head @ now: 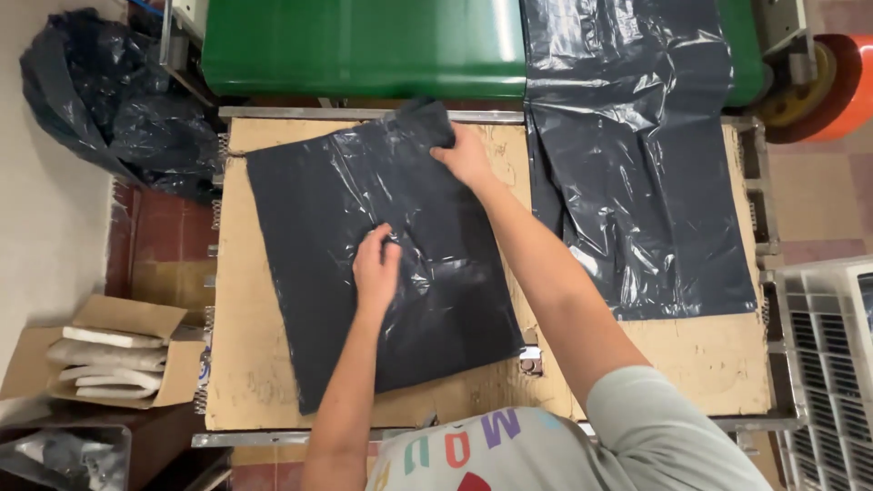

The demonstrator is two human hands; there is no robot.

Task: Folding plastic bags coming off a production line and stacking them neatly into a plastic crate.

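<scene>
A cardboard-covered worktop [255,382] fills the frame. A dark plastic bag [364,273] lies left of centre. The left hand [376,268] presses flat, fingers released; the right hand [464,156] pinches its top edge. Keeping the film taut avoids creases. Another bag [637,182] lies right.

The board [255,382] lies on the table frame [364,115]. A bag [318,209] lies on the board's left half, with the left hand [376,268] flat on its middle and the right hand [466,156] at its far edge. A second bag [637,182] lies on the board's right half, its far end on the conveyor [364,45] behind the board. Left of the board sits a box [109,359]; a sack [100,91] stands at the board's far left; a crate [832,364] is to its right.
</scene>
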